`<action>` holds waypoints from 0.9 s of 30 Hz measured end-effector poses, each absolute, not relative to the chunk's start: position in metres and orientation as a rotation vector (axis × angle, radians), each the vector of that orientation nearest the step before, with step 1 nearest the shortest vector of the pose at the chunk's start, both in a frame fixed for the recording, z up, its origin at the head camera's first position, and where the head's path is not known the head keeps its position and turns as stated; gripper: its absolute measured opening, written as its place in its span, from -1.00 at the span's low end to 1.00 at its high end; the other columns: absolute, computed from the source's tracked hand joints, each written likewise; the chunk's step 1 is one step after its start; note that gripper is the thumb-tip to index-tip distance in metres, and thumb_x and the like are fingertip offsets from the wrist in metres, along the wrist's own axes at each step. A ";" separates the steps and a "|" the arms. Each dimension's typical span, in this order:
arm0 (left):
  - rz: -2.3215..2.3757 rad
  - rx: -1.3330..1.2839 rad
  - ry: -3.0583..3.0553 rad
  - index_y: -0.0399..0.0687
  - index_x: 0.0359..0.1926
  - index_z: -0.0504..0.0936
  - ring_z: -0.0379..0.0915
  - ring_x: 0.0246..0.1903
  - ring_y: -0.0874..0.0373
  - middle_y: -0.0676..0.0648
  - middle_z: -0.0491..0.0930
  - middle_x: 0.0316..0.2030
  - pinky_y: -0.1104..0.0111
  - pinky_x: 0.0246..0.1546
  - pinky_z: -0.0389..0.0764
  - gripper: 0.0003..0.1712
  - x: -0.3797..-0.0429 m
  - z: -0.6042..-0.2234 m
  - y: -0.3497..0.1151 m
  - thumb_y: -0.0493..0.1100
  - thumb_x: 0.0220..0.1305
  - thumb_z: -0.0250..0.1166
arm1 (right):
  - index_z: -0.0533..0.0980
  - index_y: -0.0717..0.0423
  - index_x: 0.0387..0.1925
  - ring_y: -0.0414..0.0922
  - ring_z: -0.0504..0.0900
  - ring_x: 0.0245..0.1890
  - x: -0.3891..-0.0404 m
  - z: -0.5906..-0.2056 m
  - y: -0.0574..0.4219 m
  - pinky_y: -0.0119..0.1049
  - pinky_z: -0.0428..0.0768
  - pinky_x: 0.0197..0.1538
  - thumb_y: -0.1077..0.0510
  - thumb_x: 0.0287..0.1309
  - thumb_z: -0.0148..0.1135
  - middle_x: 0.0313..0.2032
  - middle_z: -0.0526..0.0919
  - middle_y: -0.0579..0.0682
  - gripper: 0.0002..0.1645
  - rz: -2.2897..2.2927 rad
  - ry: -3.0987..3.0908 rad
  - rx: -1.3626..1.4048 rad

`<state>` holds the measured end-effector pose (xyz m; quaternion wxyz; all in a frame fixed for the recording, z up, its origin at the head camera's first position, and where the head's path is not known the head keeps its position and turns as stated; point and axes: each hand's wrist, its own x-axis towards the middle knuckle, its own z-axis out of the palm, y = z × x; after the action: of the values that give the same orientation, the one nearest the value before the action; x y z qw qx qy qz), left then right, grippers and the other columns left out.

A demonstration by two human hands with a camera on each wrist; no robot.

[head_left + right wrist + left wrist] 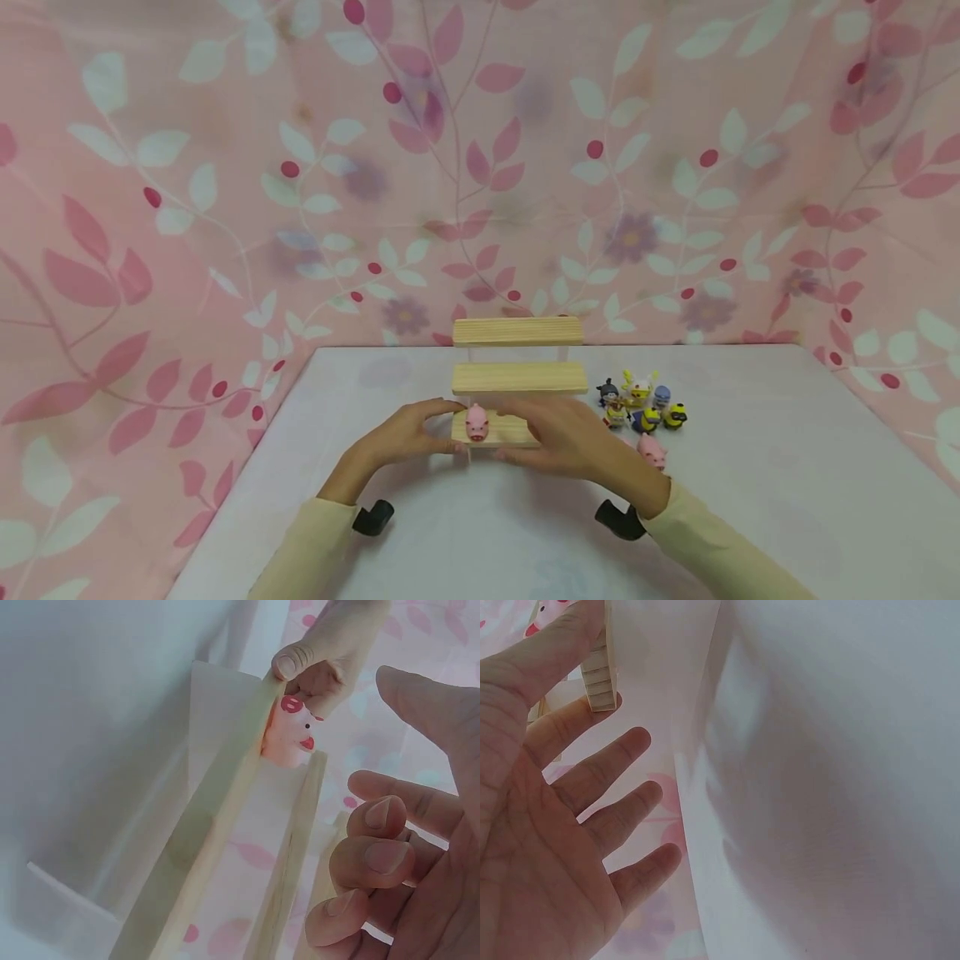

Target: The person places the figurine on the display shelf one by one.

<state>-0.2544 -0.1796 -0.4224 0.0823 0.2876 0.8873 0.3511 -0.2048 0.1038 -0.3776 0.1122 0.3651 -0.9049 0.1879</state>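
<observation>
A small wooden three-step display stand (519,377) stands at the centre of the table. One pink pig figurine (477,423) sits at the left end of its lowest board (206,817). My left hand (411,432) pinches that board's left end between thumb and index finger, its other fingers spread apart in the left wrist view. My right hand (561,433) hovers by the right part of the lowest board, fingers loosely bent and holding nothing. In the right wrist view a gap separates those fingertips from the boards.
Right of the stand, several small cartoon figurines (647,419) stand in a cluster. Another pink pig (651,452) is nearer, partly hidden by my right wrist. The white-covered table (480,550) ends at a pink floral curtain (480,167).
</observation>
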 end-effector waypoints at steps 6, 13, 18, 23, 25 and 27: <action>1.064 0.835 2.627 0.14 0.26 0.53 0.22 0.35 -0.08 0.04 0.46 0.27 -0.12 0.30 0.24 -0.28 -0.256 -0.424 -0.178 0.14 0.07 0.51 | 0.57 -0.16 0.09 -0.36 0.30 -0.61 -0.197 -0.379 0.119 -0.43 0.30 -0.61 -0.41 0.10 0.29 -0.55 0.40 -0.33 -0.36 0.529 -2.708 0.984; 1.050 0.831 2.645 0.11 0.25 0.54 0.23 0.35 -0.08 0.01 0.46 0.27 -0.10 0.30 0.25 -0.26 -0.256 -0.423 -0.180 0.13 0.05 0.53 | 0.56 -0.15 0.11 -0.37 0.27 -0.62 -0.193 -0.380 0.136 -0.43 0.28 -0.59 -0.44 0.12 0.24 -0.55 0.36 -0.36 -0.33 0.534 -2.736 0.960; 1.052 0.850 2.640 0.11 0.26 0.54 0.22 0.35 -0.06 0.04 0.47 0.26 -0.08 0.31 0.24 -0.26 -0.257 -0.423 -0.179 0.15 0.05 0.52 | 0.56 -0.16 0.08 -0.37 0.23 -0.65 -0.191 -0.383 0.153 -0.44 0.23 -0.62 -0.43 0.11 0.27 -0.60 0.32 -0.35 -0.36 0.525 -2.728 0.941; 1.043 0.814 2.647 0.11 0.26 0.54 0.22 0.35 -0.07 0.03 0.46 0.26 -0.09 0.31 0.25 -0.25 -0.257 -0.424 -0.180 0.15 0.04 0.53 | 0.56 -0.15 0.08 -0.38 0.20 -0.65 -0.190 -0.387 0.166 -0.45 0.21 -0.59 -0.42 0.10 0.28 -0.62 0.29 -0.35 -0.36 0.514 -2.737 0.929; 1.037 0.820 2.649 0.10 0.26 0.53 0.22 0.35 -0.07 0.02 0.46 0.27 -0.09 0.31 0.25 -0.25 -0.257 -0.423 -0.180 0.14 0.04 0.53 | 0.57 -0.15 0.09 -0.37 0.19 -0.65 -0.188 -0.387 0.171 -0.45 0.19 -0.59 -0.43 0.08 0.29 -0.63 0.29 -0.35 -0.33 0.504 -2.756 0.907; 1.034 0.837 2.652 0.08 0.27 0.53 0.23 0.35 -0.08 0.01 0.46 0.27 -0.09 0.31 0.25 -0.25 -0.257 -0.423 -0.181 0.14 0.05 0.53 | 0.57 -0.16 0.09 -0.37 0.19 -0.64 -0.186 -0.388 0.176 -0.44 0.18 -0.59 -0.44 0.06 0.30 -0.63 0.28 -0.33 -0.32 0.495 -2.781 0.871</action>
<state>-0.2568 -0.1806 -0.4231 0.0872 0.2812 0.8904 0.3472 -0.1864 0.1758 -0.3882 0.0925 0.2934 -0.9368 0.1669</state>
